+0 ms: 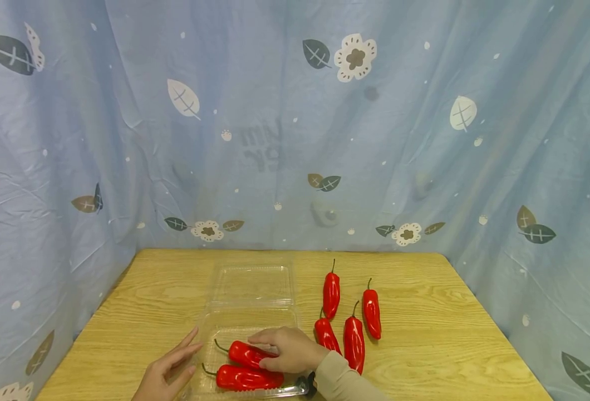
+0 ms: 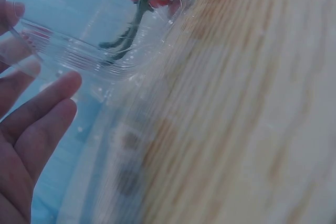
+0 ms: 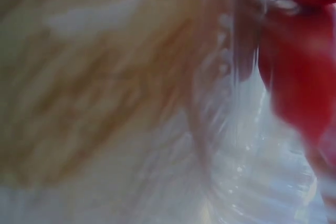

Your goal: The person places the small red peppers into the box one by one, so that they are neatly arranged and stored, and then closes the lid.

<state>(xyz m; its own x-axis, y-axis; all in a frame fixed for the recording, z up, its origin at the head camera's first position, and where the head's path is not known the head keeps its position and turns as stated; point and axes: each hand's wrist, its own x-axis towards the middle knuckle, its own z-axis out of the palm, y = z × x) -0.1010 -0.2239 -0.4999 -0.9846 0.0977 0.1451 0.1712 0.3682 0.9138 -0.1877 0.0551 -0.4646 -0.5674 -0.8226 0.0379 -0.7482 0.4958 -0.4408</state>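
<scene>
Peppers, two glossy red ones with dark curled stems, lie in the clear plastic clamshell container (image 1: 247, 323) at the near edge of the wooden table (image 1: 450, 345). The nearer pepper (image 1: 242, 379) lies closest to that edge; the second pepper (image 1: 245, 353) lies just behind it. The right hand (image 1: 287, 350) rests on the second pepper with fingers curled loosely over its body, gripping it. A beige sleeve (image 1: 342, 381) covers the wrist. The left hand (image 1: 170, 370) lies flat on the table with fingers straight, its fingertips touching the container's left wall; it holds nothing.

The left wrist view shows what the head view does not: the ribbed, thin wall of the container, the fingers (image 2: 37, 114) against it, and a pepper stem behind the plastic. The right wrist view is heavily blurred; it appears to show red pepper skin against ribbed plastic.

Farther back, the container's hinged lid lies open and flat. Right of the container, four loose peppers (image 1: 353, 340) rest on the smooth, grained tabletop. A blue curtain (image 1: 295, 122) with leaf and flower print hangs behind the far edge.
</scene>
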